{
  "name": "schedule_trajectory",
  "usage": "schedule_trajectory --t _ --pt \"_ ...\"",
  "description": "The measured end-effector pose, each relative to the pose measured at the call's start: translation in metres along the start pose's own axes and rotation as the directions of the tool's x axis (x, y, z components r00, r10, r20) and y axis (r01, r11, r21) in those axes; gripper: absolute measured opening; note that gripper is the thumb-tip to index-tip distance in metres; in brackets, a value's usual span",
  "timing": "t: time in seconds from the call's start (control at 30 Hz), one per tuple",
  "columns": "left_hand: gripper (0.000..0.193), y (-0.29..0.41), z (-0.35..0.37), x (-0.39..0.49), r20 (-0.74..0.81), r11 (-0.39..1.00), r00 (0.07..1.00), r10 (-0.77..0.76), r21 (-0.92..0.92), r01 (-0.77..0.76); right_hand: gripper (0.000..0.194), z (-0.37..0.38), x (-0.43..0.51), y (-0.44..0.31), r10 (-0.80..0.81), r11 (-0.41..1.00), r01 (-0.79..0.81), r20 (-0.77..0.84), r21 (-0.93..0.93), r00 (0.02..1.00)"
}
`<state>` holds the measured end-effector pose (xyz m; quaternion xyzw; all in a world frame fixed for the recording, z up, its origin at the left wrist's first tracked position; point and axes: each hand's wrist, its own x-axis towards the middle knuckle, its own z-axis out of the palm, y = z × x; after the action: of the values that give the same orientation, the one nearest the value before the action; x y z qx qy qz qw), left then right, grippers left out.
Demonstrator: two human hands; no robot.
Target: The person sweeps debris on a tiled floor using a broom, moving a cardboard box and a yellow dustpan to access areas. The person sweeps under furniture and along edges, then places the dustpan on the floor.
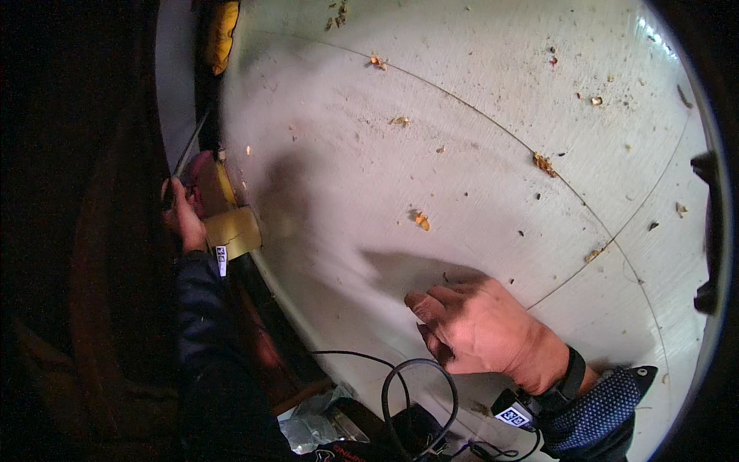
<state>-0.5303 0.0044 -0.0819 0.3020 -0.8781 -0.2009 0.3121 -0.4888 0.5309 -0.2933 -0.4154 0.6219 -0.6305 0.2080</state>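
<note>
My left hand [186, 219] is at the far left, its fingers closed around a thin dark rod [192, 141] that slants up and away; what kind of tool it is cannot be made out. Beside that wrist is a tan block [236, 228], and past the fingers lies something reddish-purple [200, 173]. My right hand [479, 329] is lower right, back upward, over the pale floor [346, 190] with its shadow beside it. Its fingers curl down, and the palm side is hidden, so whether it holds anything is unclear. A black strap device [571, 375] circles the right wrist.
Dry leaf bits [542, 164] and dark crumbs dot the seamed floor. A looped black cable [420, 361] hangs near my body, beside clear plastic [312, 427]. A yellow object [224, 37] stands at the upper left. Dark shapes [705, 231] sit along the right rim.
</note>
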Motion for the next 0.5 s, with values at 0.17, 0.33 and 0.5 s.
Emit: schedule_trajectory --t 0.17,0.33,0.5 --pt "0.06 0.004 0.024 0.013 -0.061 0.967 0.996 0.072 0.249 -0.055 0.033 0.004 -0.002 0.001 -0.014 1.0 0.014 -0.021 -0.01 1.0" --pt "0.058 -0.022 0.03 0.044 0.006 0.975 0.995 0.101 0.2 -0.1 0.034 0.006 -0.002 0.002 -0.023 1.0 0.023 -0.025 -0.015 0.999" --pt "0.047 -0.024 0.015 0.049 -0.027 0.969 0.978 0.206 0.144 -0.2 0.034 0.006 -0.002 0.005 -0.017 1.0 0.017 0.009 -0.011 1.0"
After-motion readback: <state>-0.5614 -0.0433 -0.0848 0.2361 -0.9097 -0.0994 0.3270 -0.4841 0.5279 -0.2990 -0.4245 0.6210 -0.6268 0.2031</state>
